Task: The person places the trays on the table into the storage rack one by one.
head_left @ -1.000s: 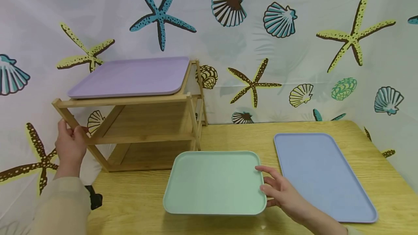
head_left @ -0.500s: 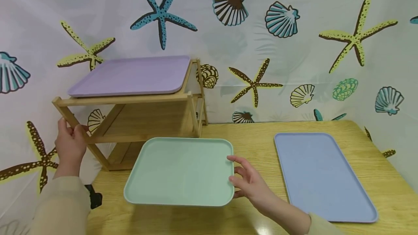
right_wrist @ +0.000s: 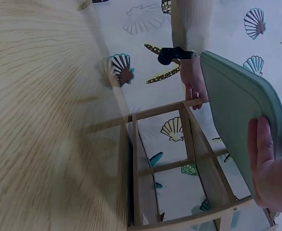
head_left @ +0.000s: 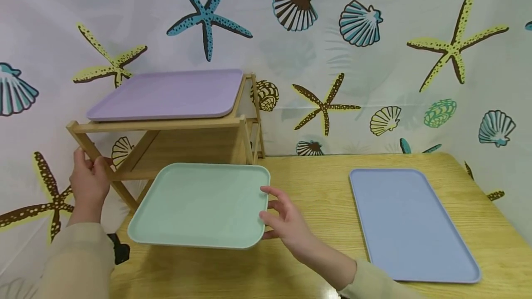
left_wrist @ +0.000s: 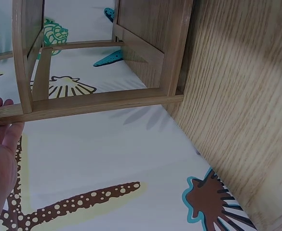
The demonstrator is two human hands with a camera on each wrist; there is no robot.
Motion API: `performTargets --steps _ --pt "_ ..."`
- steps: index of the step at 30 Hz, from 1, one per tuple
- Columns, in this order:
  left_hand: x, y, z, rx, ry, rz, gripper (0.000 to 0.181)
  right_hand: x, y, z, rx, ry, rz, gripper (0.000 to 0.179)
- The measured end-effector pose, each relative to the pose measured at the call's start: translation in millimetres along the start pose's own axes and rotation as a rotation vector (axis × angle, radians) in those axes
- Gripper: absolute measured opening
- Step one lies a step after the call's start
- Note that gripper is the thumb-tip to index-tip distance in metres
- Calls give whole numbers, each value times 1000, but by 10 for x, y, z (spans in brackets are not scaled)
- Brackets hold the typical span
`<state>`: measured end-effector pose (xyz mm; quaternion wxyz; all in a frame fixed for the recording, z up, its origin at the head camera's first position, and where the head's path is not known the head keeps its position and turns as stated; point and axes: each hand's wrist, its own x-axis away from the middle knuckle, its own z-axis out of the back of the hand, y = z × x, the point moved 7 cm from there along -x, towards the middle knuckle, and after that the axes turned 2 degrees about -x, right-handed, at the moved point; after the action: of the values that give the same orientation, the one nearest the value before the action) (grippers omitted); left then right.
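Observation:
A pale green tray (head_left: 203,204) is held up in front of the wooden rack (head_left: 183,144), tilted slightly, by my right hand (head_left: 287,220). The right fingers and thumb pinch its right short edge; in the right wrist view fingers (right_wrist: 265,139) lie along the underside of the tray (right_wrist: 237,106). My left hand (head_left: 89,183) grips the rack's left front post, and in the left wrist view its fingers curl round a wooden bar (left_wrist: 6,114). On the rack's top tier lies a lilac tray (head_left: 170,96). The green tray hides much of the rack's lower tier.
A blue tray (head_left: 411,223) lies flat on the wooden table (head_left: 309,183) to the right. Behind stands a white curtain (head_left: 282,54) printed with starfish and shells. A small black object (head_left: 120,249) shows beside the left sleeve.
The right hand has carried the green tray leftward and slightly up, from the table's middle to before the rack. The left hand stays on the post.

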<state>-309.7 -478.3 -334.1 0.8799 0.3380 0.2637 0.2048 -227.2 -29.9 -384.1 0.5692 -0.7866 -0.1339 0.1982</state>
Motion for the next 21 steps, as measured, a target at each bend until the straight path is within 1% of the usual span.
performTargets --steps 5,9,14,21 --pt "6 4 -10 10 -11 9 44 -135 46 -141 -8 5 3 51" --pt "20 10 -24 19 -28 14 44 -243 88 -235 6 22 -8 50" --pt "25 21 -23 9 -24 7 43 -401 132 -293 17 70 -25 48" --pt "16 28 -4 6 -4 -11 42 -606 209 -318 -37 106 -52 49"
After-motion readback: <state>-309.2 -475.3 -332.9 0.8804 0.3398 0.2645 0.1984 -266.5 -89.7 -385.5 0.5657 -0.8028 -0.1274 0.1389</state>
